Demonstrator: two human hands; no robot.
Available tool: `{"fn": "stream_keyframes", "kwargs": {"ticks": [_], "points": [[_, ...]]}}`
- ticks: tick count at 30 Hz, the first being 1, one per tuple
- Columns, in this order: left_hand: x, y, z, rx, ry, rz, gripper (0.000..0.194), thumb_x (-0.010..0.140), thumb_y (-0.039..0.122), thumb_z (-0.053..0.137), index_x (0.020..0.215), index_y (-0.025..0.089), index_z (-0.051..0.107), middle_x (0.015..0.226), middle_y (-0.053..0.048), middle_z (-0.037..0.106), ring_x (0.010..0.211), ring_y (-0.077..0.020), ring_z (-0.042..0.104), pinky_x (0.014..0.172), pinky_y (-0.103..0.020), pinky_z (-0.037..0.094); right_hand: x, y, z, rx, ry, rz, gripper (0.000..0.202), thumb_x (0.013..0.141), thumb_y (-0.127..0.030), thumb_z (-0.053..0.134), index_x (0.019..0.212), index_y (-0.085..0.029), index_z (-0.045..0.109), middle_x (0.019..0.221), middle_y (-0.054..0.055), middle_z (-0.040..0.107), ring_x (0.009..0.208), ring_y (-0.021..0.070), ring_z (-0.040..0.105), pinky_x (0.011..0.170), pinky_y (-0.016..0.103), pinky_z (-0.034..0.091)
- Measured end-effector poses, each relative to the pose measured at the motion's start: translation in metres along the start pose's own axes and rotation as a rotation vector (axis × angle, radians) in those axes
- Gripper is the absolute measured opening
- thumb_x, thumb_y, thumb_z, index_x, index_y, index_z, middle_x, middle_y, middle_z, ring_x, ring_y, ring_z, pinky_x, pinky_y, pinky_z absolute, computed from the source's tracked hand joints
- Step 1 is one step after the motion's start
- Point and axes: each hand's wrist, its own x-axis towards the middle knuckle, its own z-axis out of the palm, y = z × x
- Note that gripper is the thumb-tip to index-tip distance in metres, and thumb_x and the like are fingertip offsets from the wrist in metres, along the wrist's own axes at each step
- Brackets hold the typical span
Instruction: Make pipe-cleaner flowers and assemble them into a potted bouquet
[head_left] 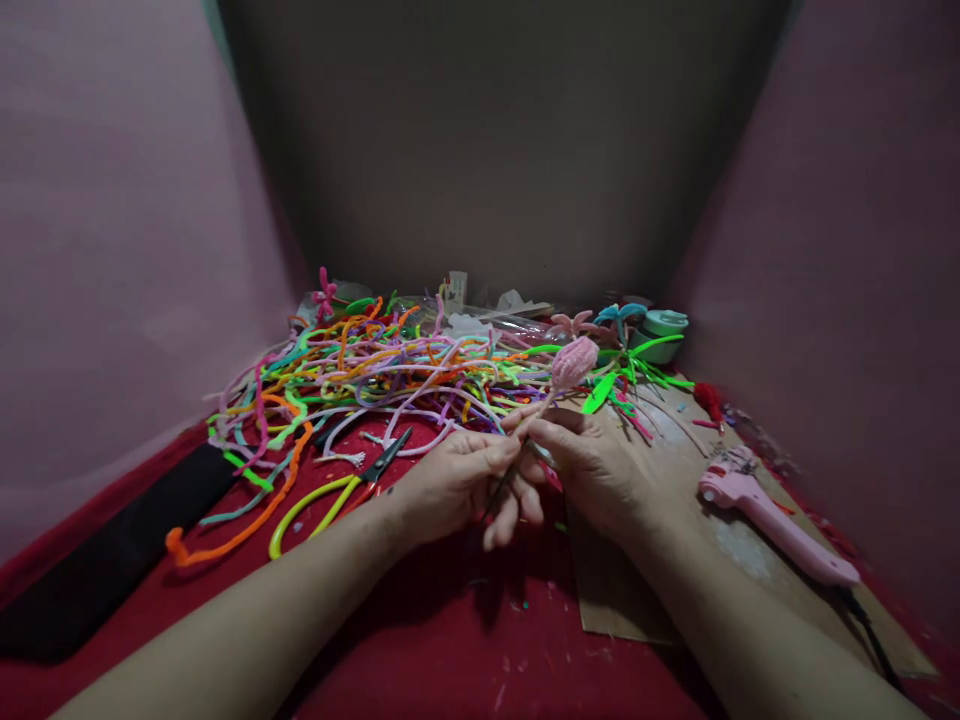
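Red cloth over the worktop, flecked with lint and tiny scraps toward the near edge. At the right, cardboard sheet lying flat, pale smears on its surface. Along the left edge, flat black item, slanting up to the loose strands.

On the cardboard, toward the right edge: pink glue gun, on its side, thin metal wires about its front end, dark cord running toward the near right corner. Left of centre: scissors, yellow and red handles near the left forearm, dark blades pointing away.

Mid-worktop, above the surface: pinching a thin stem between thumb and fingertips of the left hand. Gripping the same stem with the right hand, thumb bent over, closer to the bloom. Other fingers loosely curled below; exact overlap unclear. At the stem's upper end, pink flower, bud-shaped, tilted away and to the right.

Beyond: wide tangle of fuzzy strands, many colours, from left edge past centre. Right of it, bright green leaves and dark red fuzzy piece. At the far edge, left to right: magenta flower, clear plastic wrap, blue flower, turquoise container near the far right corner.
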Motion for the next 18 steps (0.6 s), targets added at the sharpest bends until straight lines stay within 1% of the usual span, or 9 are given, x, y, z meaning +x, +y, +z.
{"fn": "stream_keyframes", "kwargs": {"ticks": [1, 3, 4, 5, 6, 8, 12, 15, 18], "points": [[0.000, 0.004, -0.001, 0.169, 0.091, 0.027, 0.037, 0.084, 0.043, 0.045, 0.077, 0.010, 0.060, 0.064, -0.007, 0.064, 0.044, -0.0103, 0.053, 0.041, -0.020, 0.039, 0.000, -0.001, 0.001, -0.011, 0.004, 0.016, 0.016, 0.077, -0.032, 0.059, 0.075, -0.019, 0.069, 0.065, 0.001, 0.060, 0.064, 0.0142, 0.055, 0.068, 0.030, 0.044], [0.001, 0.014, -0.003, 0.430, 0.301, 0.115, 0.035, 0.082, 0.044, 0.049, 0.077, 0.011, 0.060, 0.065, -0.003, 0.061, 0.055, -0.0108, 0.054, 0.053, -0.022, 0.041, -0.001, -0.003, 0.003, -0.044, 0.015, 0.036, 0.017, 0.076, -0.032, 0.060, 0.072, -0.017, 0.068, 0.065, 0.001, 0.060, 0.067, 0.0142, 0.054, 0.070, 0.029, 0.042], [0.001, 0.017, -0.004, 0.495, 0.390, 0.163, 0.032, 0.080, 0.043, 0.052, 0.076, 0.012, 0.059, 0.065, -0.001, 0.059, 0.057, -0.0099, 0.052, 0.055, -0.021, 0.040, -0.001, -0.004, 0.005, -0.062, 0.023, 0.042, 0.016, 0.074, -0.032, 0.062, 0.071, -0.017, 0.068, 0.068, 0.001, 0.061, 0.070, 0.0142, 0.054, 0.073, 0.029, 0.041], [0.000, 0.020, -0.004, 0.519, 0.450, 0.197, 0.028, 0.078, 0.041, 0.055, 0.076, 0.013, 0.059, 0.066, 0.000, 0.058, 0.058, -0.0091, 0.050, 0.056, -0.021, 0.039, -0.002, -0.005, 0.008, -0.077, 0.026, 0.053, 0.016, 0.073, -0.032, 0.064, 0.071, -0.016, 0.068, 0.069, 0.001, 0.062, 0.071, 0.0140, 0.054, 0.074, 0.029, 0.041], [0.000, 0.022, -0.003, 0.509, 0.480, 0.218, 0.026, 0.076, 0.039, 0.058, 0.076, 0.014, 0.058, 0.066, 0.001, 0.057, 0.058, -0.0085, 0.048, 0.056, -0.021, 0.038, -0.003, -0.006, 0.010, -0.092, 0.020, 0.081, 0.016, 0.071, -0.032, 0.065, 0.072, -0.016, 0.068, 0.070, 0.001, 0.062, 0.071, 0.0137, 0.053, 0.073, 0.029, 0.040], [-0.001, 0.023, 0.000, 0.431, 0.474, 0.218, 0.022, 0.071, 0.035, 0.063, 0.074, 0.015, 0.057, 0.065, 0.003, 0.055, 0.056, -0.0076, 0.046, 0.056, -0.020, 0.036, -0.005, -0.006, 0.014, -0.124, 0.010, 0.153, 0.019, 0.070, -0.035, 0.066, 0.073, -0.016, 0.069, 0.069, 0.001, 0.061, 0.069, 0.0131, 0.052, 0.070, 0.028, 0.039], [-0.003, 0.020, 0.007, 0.281, 0.406, 0.136, 0.021, 0.064, 0.028, 0.069, 0.064, 0.014, 0.054, 0.059, 0.005, 0.050, 0.053, -0.0064, 0.043, 0.054, -0.020, 0.033, -0.007, 0.002, 0.017, -0.162, 0.005, 0.231, 0.025, 0.065, -0.038, 0.069, 0.071, -0.014, 0.069, 0.061, -0.001, 0.057, 0.058, 0.0096, 0.045, 0.058, 0.025, 0.035], [-0.005, 0.020, 0.009, 0.289, 0.427, 0.085, 0.021, 0.064, 0.027, 0.069, 0.060, 0.013, 0.054, 0.055, 0.005, 0.049, 0.051, -0.0060, 0.042, 0.052, -0.020, 0.032, -0.007, 0.009, 0.015, -0.198, 0.027, 0.280, 0.025, 0.066, -0.037, 0.069, 0.075, -0.014, 0.069, 0.055, -0.003, 0.051, 0.049, 0.0060, 0.036, 0.050, 0.022, 0.027], [-0.007, 0.024, 0.010, 0.338, 0.442, 0.065, 0.022, 0.065, 0.028, 0.068, 0.057, 0.012, 0.055, 0.052, 0.005, 0.047, 0.049, -0.0053, 0.040, 0.051, -0.020, 0.030, -0.007, 0.012, 0.014, -0.262, 0.019, 0.304, 0.025, 0.068, -0.039, 0.067, 0.071, -0.014, 0.067, 0.050, -0.005, 0.045, 0.046, 0.0053, 0.031, 0.046, 0.023, 0.020]]}}
